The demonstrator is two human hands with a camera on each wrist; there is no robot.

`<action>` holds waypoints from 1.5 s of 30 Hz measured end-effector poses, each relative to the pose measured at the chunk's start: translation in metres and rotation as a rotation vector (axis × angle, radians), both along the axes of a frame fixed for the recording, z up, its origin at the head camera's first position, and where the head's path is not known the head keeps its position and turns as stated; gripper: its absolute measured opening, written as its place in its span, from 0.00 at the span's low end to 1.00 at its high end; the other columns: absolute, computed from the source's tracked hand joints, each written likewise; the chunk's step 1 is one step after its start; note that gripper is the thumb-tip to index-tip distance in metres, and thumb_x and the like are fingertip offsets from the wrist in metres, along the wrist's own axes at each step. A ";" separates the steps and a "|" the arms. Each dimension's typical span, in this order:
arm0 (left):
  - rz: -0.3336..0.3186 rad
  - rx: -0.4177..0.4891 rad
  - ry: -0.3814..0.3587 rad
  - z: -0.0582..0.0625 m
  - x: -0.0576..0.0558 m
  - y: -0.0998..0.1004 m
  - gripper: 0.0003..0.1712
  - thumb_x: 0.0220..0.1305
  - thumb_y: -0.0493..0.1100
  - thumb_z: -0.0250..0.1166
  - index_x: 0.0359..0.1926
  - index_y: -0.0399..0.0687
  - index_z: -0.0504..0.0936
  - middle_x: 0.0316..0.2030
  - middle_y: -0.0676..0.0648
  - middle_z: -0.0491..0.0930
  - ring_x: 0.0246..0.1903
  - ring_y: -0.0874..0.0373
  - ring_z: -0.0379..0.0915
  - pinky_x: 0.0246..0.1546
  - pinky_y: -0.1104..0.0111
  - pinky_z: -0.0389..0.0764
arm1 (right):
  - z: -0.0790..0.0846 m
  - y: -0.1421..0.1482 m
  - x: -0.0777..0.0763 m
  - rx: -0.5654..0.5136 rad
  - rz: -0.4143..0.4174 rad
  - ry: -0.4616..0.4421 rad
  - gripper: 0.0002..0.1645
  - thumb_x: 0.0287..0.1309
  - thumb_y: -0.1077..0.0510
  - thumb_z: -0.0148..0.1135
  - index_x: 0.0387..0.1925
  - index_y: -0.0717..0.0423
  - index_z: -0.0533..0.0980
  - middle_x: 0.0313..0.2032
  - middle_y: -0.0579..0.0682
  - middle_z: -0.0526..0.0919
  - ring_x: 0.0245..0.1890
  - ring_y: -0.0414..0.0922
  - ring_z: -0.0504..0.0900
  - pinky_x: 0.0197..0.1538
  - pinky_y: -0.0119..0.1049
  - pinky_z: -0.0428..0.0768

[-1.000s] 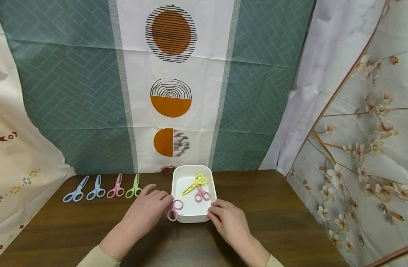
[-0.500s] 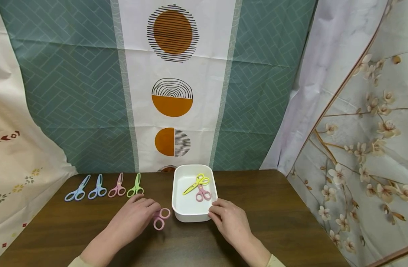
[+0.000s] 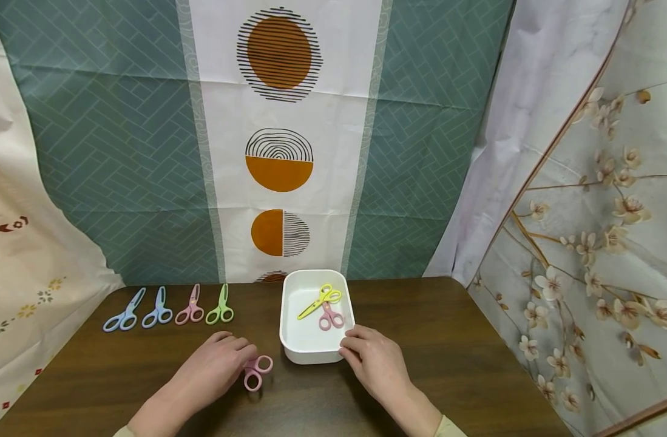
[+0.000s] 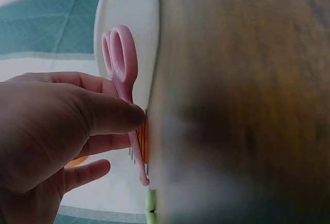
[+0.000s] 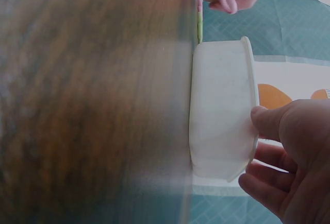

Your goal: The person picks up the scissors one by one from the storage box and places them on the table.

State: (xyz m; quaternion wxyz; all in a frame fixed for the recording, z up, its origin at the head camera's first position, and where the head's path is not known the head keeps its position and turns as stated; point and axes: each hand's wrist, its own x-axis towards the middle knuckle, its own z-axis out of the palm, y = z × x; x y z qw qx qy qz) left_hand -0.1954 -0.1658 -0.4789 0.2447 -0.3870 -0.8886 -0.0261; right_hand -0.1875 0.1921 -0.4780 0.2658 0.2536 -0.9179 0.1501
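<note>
Pinching pink scissors (image 4: 124, 86) between thumb and fingers of the left hand (image 3: 215, 364), lower left of centre in the head view, left of the white tub (image 3: 314, 357) and not touching it. Clamped on the tub's near right corner with the right hand (image 3: 374, 361).

Could go wrong pretty easily tbh: might twist out of that pinch, being held toward the blade end. Might also snag a loop on the tub's lip if swung right too low, or skid the tub over the table (image 3: 448, 376) by tugging that corner. Worth watching for tangles with the yellow scissors (image 3: 321, 297) and pink pair (image 3: 327, 309) overlapped inside.

Seeing lots of smooth plastic, apparently: rounded loops, thin lip, soft corners. Dark wood grain below, creased green-and-white cloth (image 3: 420, 152) up top.
</note>
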 end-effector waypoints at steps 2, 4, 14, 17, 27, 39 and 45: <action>-0.019 -0.001 0.004 -0.004 -0.001 0.000 0.19 0.56 0.33 0.80 0.34 0.57 0.79 0.27 0.62 0.72 0.32 0.59 0.80 0.51 0.49 0.83 | 0.000 0.000 0.000 0.000 0.000 0.001 0.05 0.63 0.52 0.83 0.39 0.45 0.92 0.47 0.42 0.90 0.47 0.43 0.88 0.48 0.44 0.89; -0.032 -0.004 0.009 -0.007 -0.001 0.000 0.20 0.55 0.34 0.81 0.33 0.58 0.78 0.26 0.62 0.70 0.30 0.60 0.78 0.50 0.50 0.83 | 0.000 0.000 0.000 0.001 0.002 0.001 0.05 0.63 0.52 0.83 0.39 0.45 0.92 0.47 0.42 0.90 0.47 0.43 0.88 0.49 0.44 0.89; 0.004 -0.047 -0.019 -0.012 -0.003 0.000 0.20 0.55 0.33 0.80 0.31 0.60 0.78 0.27 0.61 0.71 0.30 0.58 0.78 0.49 0.49 0.83 | 0.000 -0.001 0.000 0.002 0.003 -0.004 0.05 0.64 0.52 0.82 0.39 0.45 0.92 0.47 0.42 0.90 0.47 0.43 0.88 0.49 0.44 0.89; 0.013 -0.050 -0.024 -0.012 -0.003 0.000 0.20 0.55 0.33 0.80 0.31 0.61 0.79 0.27 0.61 0.72 0.31 0.58 0.79 0.50 0.49 0.83 | 0.000 -0.001 0.000 0.002 0.001 -0.009 0.05 0.64 0.52 0.82 0.39 0.45 0.92 0.47 0.42 0.90 0.47 0.43 0.88 0.49 0.45 0.89; 0.015 -0.054 -0.068 -0.012 -0.003 -0.001 0.21 0.53 0.27 0.78 0.33 0.58 0.81 0.30 0.59 0.74 0.33 0.57 0.81 0.51 0.49 0.83 | -0.001 -0.001 -0.001 -0.001 0.002 -0.011 0.05 0.64 0.52 0.82 0.40 0.45 0.92 0.47 0.43 0.90 0.47 0.44 0.89 0.49 0.45 0.89; 0.008 -0.087 -0.078 -0.012 -0.006 -0.001 0.22 0.52 0.23 0.76 0.33 0.56 0.83 0.31 0.57 0.76 0.34 0.57 0.80 0.52 0.50 0.83 | -0.001 -0.001 0.000 -0.007 0.006 0.010 0.05 0.63 0.53 0.83 0.38 0.45 0.92 0.46 0.42 0.90 0.47 0.43 0.89 0.48 0.45 0.89; 0.176 -0.056 -0.074 -0.004 0.007 0.006 0.14 0.57 0.30 0.79 0.38 0.52 0.86 0.36 0.51 0.82 0.39 0.50 0.85 0.52 0.45 0.84 | -0.001 0.000 0.000 -0.006 0.006 0.015 0.05 0.62 0.53 0.83 0.38 0.44 0.91 0.46 0.42 0.89 0.47 0.43 0.88 0.48 0.44 0.89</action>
